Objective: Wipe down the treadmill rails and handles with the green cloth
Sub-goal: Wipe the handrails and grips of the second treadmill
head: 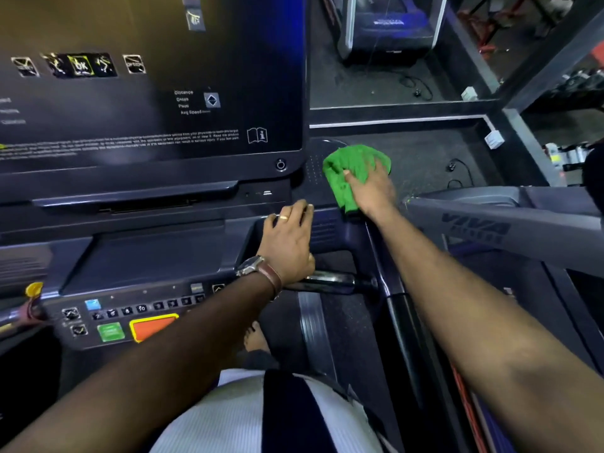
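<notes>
1. One green cloth [354, 171] lies bunched on the right corner of the treadmill console [157, 256], just beside its one dark screen [147, 93].
2. Of the two hands, the right hand [372, 191] presses flat on the cloth, fingers spread, not clenched.
3. The left hand [287, 243] is released, grasps nothing and rests on the console ledge. It wears one ring [283, 217] and one wristwatch [250, 266].
4. One handle bar [330, 282] sits under the left wrist; one grey side rail [490, 223] runs to the right.
5. There are two large buttons: one green button [111, 331] and one orange button [153, 326].

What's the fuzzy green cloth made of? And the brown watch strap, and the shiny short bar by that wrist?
Green cloth: looks like soft microfibre or terry, matte and nubbly, crumpled in folds. Brown watch strap: probably leather, smooth with a dull sheen. Short dark bar: polished metal or glossy plastic; bright reflections run along it, which fits either.
</notes>
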Motion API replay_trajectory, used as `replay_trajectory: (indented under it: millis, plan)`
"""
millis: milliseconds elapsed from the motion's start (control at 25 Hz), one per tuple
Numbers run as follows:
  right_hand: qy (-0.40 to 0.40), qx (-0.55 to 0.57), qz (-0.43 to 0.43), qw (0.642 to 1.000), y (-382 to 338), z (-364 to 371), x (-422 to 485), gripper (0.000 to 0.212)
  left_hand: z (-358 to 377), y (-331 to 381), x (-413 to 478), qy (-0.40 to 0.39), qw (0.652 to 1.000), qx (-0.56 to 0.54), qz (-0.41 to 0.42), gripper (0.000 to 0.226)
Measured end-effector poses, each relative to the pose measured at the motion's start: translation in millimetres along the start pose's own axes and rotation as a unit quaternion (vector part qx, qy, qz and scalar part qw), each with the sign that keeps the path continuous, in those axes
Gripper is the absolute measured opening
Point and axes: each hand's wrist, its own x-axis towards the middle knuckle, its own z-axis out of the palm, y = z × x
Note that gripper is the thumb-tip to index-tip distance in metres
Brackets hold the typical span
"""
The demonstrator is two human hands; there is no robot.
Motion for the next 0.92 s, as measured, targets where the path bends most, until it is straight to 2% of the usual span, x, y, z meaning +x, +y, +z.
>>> replay_trajectory:
  millis: [80, 160, 200, 240, 320, 360, 400, 480, 640, 680, 760, 800, 880, 920]
  plan:
    - [0.011, -0.024, -0.081, 0.996, 20.7, 1.5, -33.2, 0.065, 0.9, -0.1, 2.4, 0.003, 1.000, -0.008, -0.005, 0.091]
    - [0.001, 0.071, -0.089, 0.993, 35.5, -2.1, -45.7, 0.063, 1.0, -3.2, 3.3, 0.014, 1.000, -0.020, -0.009, 0.086]
    - [-0.015, 0.149, -0.054, 0.987, 37.3, -4.0, -36.4, 0.059, 0.5, -3.7, 3.8, 0.020, 0.999, -0.025, -0.011, 0.082]
    - [-0.039, 0.257, 0.002, 0.966, 33.0, -8.2, -21.6, 0.053, -0.8, -3.1, 3.5, 0.025, 0.999, -0.027, -0.010, 0.078]
    - [-0.089, 0.443, 0.094, 0.887, 20.9, -16.7, 21.1, 0.042, -0.7, 0.7, 2.5, 0.037, 0.999, -0.013, -0.010, 0.068]
    - [-0.121, 0.483, 0.131, 0.857, 13.5, -21.8, 37.7, 0.041, 0.0, 2.8, 1.9, 0.044, 0.999, -0.002, -0.014, 0.064]
    - [-0.155, 0.498, 0.132, 0.843, 6.0, -25.3, 49.3, 0.041, 0.3, 3.7, 1.9, 0.051, 0.999, 0.005, -0.016, 0.061]
    - [-0.148, 0.489, 0.079, 0.856, 3.0, -22.4, 56.1, 0.038, 2.2, 4.2, 2.5, 0.059, 0.998, 0.004, -0.020, 0.058]
    - [-0.055, 0.369, -0.041, 0.927, 43.9, 6.5, 28.3, 0.063, 3.6, 6.0, 2.7, 0.066, 0.998, -0.010, -0.014, 0.058]
    - [-0.058, 0.361, -0.058, 0.929, 49.2, 10.6, 33.3, 0.063, 3.4, 6.2, 3.5, 0.063, 0.998, -0.009, -0.016, 0.058]
    - [-0.097, 0.369, -0.023, 0.924, 30.8, 3.7, 56.4, 0.053, 2.8, 6.3, 4.0, 0.058, 0.998, -0.007, -0.018, 0.057]
    - [-0.089, 0.328, 0.001, 0.941, 15.0, -0.2, 72.3, 0.052, 2.0, 6.1, 3.6, 0.061, 0.998, -0.007, -0.017, 0.055]
    - [-0.084, 0.127, -0.005, 0.988, -23.3, -10.6, 90.8, 0.066, 1.2, 6.7, 1.9, 0.073, 0.997, -0.005, -0.021, 0.050]
    - [-0.071, 0.018, -0.038, 0.997, -44.7, -10.5, 90.3, 0.070, 0.6, 7.2, 1.8, 0.081, 0.996, -0.005, -0.030, 0.047]
